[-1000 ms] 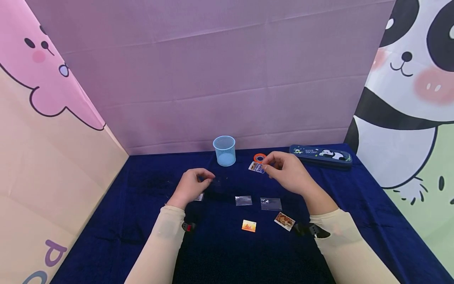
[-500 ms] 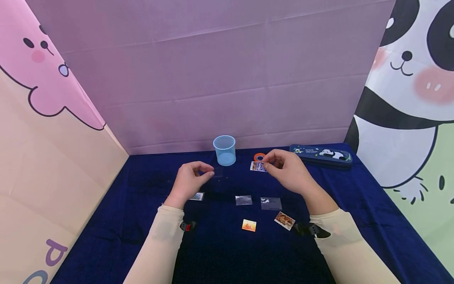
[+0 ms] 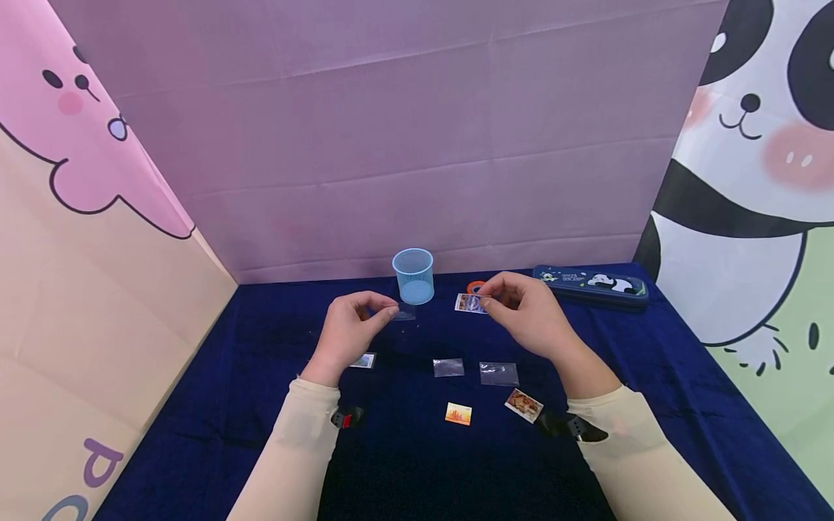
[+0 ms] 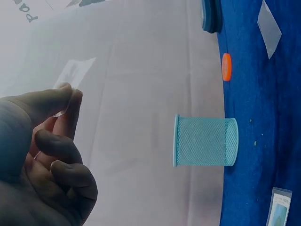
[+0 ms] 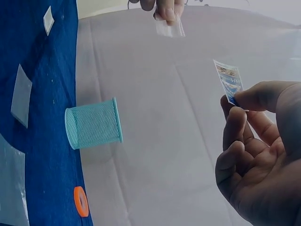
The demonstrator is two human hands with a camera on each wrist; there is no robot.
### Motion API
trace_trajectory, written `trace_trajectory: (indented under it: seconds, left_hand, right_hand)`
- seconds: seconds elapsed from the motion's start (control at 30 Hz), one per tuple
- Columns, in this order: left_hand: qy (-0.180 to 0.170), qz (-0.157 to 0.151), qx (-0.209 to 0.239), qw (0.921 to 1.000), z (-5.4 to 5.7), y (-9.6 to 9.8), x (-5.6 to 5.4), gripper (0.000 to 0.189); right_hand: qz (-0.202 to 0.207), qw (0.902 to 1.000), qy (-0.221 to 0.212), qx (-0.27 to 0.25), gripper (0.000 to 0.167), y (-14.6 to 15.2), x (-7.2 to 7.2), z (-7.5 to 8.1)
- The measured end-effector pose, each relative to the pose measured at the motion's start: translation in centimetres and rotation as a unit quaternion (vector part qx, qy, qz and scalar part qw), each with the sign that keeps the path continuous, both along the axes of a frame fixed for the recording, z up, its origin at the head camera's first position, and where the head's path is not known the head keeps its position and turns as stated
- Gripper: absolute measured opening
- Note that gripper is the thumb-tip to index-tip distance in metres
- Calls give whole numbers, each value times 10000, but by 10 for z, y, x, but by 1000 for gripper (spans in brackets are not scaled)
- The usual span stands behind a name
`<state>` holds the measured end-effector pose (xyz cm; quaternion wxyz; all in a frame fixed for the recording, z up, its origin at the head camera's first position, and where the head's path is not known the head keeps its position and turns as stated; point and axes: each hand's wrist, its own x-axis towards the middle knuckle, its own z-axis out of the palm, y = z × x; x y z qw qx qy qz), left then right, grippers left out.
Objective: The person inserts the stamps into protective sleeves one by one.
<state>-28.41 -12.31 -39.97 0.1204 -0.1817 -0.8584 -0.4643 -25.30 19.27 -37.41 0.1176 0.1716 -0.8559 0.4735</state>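
Observation:
My left hand [image 3: 352,329] pinches a small clear plastic sleeve [image 4: 77,73] between thumb and forefinger, raised above the blue cloth. Its other fingers curl loosely in the left wrist view. Across from it, my right hand [image 3: 528,311] pinches a small picture card [image 5: 229,80] by one end, also in the air. A gap separates the sleeve from the card. Below the left hand lies a card in a clear sleeve [image 3: 365,360], partly covered by that hand. Two clear sleeves [image 3: 448,367] [image 3: 499,374] lie flat between the arms, with an orange-yellow card [image 3: 458,414] and a brown picture card [image 3: 524,406] nearer me.
A light blue mesh cup [image 3: 413,278] stands at the back of the cloth. An orange tape roll [image 5: 81,201] lies right of it, partly hidden behind the right hand's card in the head view. The dark blue pencil case [image 3: 589,287] lies at the back right.
The left hand has risen slightly with the sleeve, uncovering more of the sleeved card below. The right hand's card has turned more level and shifted a little. Loose items on the cloth stay put.

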Motion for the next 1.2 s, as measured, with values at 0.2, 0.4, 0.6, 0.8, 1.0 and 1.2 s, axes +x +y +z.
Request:
trace_trajectory:
  seconds: [0.2,0.4,0.6,0.8,1.0,1.2]
  left_hand:
    - [50,-15,65,10000,3,3,4,7]
    - [34,-101,55,9999,6,6,8,12]
    - [95,-174,58,9998,6,7,9,15]
    - [153,-363,143,9991,7,9,10,16]
    - [170,-452,107,9988,11,13,14,16]
    - [176,-545,84,9983,13,16,17,18]
  right_hand:
    - [-4,9999,55,-118,8,-4,3,1]
    - [61,9999,128,-98,9,-8,5,1]
    - [105,9997,164,-128,9,-12,7,1]
    - [110,9995,252,-146,8,-17,9,-1]
    - [57,9994,341,-83,7,-23,10,-3]
    - [1,9996,262,-72,6,-27,11,-5]
